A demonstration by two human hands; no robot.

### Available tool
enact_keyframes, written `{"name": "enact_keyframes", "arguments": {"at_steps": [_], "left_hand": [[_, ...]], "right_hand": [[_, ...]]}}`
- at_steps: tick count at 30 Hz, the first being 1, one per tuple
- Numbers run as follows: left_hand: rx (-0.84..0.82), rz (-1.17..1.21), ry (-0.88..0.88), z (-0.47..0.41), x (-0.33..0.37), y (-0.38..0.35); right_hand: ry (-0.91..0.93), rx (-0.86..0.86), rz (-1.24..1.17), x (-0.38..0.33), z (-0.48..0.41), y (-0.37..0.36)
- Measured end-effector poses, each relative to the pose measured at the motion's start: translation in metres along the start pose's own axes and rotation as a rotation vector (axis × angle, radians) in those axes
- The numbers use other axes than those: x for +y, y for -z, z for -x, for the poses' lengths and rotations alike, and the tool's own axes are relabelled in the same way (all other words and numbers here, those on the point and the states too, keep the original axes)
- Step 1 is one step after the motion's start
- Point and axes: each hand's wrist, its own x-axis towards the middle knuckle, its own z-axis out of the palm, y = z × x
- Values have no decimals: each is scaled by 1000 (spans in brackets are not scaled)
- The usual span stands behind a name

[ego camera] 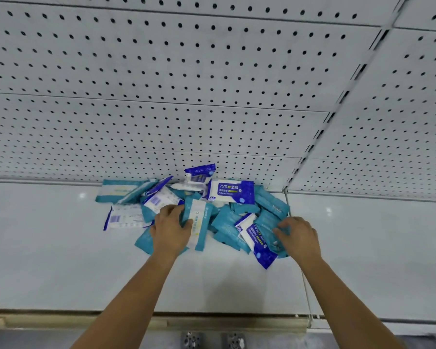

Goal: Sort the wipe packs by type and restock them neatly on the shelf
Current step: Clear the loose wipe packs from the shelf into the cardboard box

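Lying in a messy heap on the white shelf (61, 260) are lots of wipe packs (227, 217). The heap sits near the back of the shelf, close to the wall with holes (186, 84). Two kinds are mixed up together: blue-green ones, and blue and white ones.

The left hand (171, 230) holds one blue-green pack (198, 222) at the front of the heap. Its thumb is on one side of the pack and its fingers are curled round the other side. This pack has a white stripe down the middle.

The right hand (300, 238) is at the right side of the heap. Its fingers are bent and the tips touch the packs there. I cannot tell if it is holding one or only touching.

Just beside the right hand lies a blue and white pack (259, 244), tilted, on top of blue-green ones. Another blue and white pack with "75%" on it (232, 191) stands at the back, leaning near the wall. A white pack with a bar code (124, 217) lies flat at the left edge of the heap, a little apart from the left hand.

A metal strip with slots (320, 132) runs up the wall on the right.
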Motion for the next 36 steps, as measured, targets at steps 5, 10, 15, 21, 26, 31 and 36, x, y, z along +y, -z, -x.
{"name": "enact_keyframes", "arguments": {"at_steps": [5,10,15,21,26,31,36], "left_hand": [[-16,-224,-37,5,11,-2],[-18,-294,-39,0,14,-2],[-17,-171,51,-6,18,-1],[-110,-147,105,-13,6,6],[-146,-122,24,-7,7,2],[-162,-179,-34,-4,11,8],[-163,-221,-71,1,11,17]], "right_hand": [[-19,-155,-32,-4,-5,9],[-117,-286,35,-9,-11,15],[-214,-479,-136,-13,-10,20],[-267,-460,-189,8,-21,-9],[-336,-358,-295,-16,-5,0],[-358,-417,-374,-17,-8,0],[-446,-463,-551,-29,4,3]]}}
